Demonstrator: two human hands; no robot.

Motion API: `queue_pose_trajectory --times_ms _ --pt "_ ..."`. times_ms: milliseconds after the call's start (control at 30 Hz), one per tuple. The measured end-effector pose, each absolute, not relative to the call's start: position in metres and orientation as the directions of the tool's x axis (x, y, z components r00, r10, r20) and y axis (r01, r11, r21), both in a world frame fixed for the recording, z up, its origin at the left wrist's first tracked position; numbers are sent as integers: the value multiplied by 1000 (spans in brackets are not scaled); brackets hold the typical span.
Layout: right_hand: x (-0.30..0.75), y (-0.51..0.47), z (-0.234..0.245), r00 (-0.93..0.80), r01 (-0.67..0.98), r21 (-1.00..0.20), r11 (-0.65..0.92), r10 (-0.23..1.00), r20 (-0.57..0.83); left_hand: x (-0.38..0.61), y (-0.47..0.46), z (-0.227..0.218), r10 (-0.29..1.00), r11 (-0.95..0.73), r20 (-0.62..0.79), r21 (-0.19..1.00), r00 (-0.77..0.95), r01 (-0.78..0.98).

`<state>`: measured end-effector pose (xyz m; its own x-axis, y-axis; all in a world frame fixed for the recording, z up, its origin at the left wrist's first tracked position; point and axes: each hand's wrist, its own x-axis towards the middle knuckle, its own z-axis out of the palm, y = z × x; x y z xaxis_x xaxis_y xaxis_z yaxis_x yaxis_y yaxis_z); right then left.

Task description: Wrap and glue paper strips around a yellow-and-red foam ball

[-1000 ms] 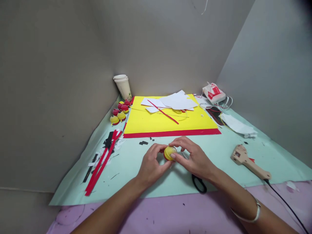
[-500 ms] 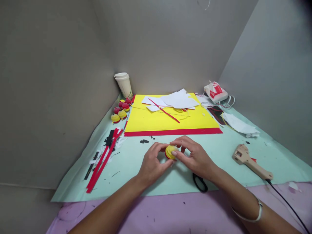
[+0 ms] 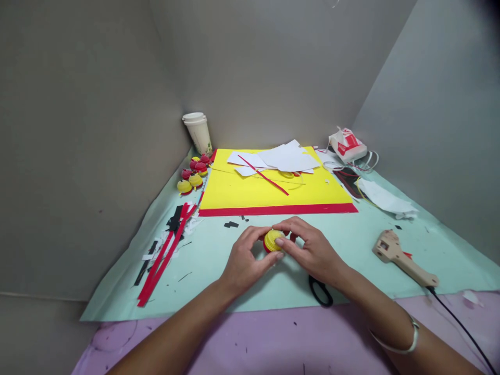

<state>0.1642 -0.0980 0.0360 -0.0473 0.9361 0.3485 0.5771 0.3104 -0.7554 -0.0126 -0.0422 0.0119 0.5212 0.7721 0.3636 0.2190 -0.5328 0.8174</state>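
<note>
Between my two hands is a small round ornament (image 3: 272, 241), ridged and yellow with a red side facing left. My left hand (image 3: 247, 256) pinches it from the left, fingertips and thumb on its edge. From the right, my right hand (image 3: 308, 247) grips it, the thumb pressed on the yellow face and the fingers curled over the top. A bit of red shows near the right fingers. Below my right wrist a black scissor handle (image 3: 321, 291) sticks out, its blades hidden. Similar red and yellow ornaments (image 3: 190, 180) sit in a cluster at the back left.
Red strips (image 3: 166, 258) and black scraps lie on the left. A yellow sheet (image 3: 230, 195) with white paper pieces (image 3: 287, 159) lies behind my hands. A corded glue gun (image 3: 404, 260) rests at right; a paper cup (image 3: 198, 134) and a tissue pack (image 3: 347, 145) stand at the back.
The ornament has tilted slightly in my fingers, showing more red at its lower left. Both hands keep their grip, and the view has shifted a little.
</note>
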Motion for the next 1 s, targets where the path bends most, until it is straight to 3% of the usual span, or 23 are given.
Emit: queue_pose_trajectory --times_ms 1000 --pt "162 -99 36 -28 595 -759 265 951 309 -12 -42 9 769 -542 372 811 520 220"
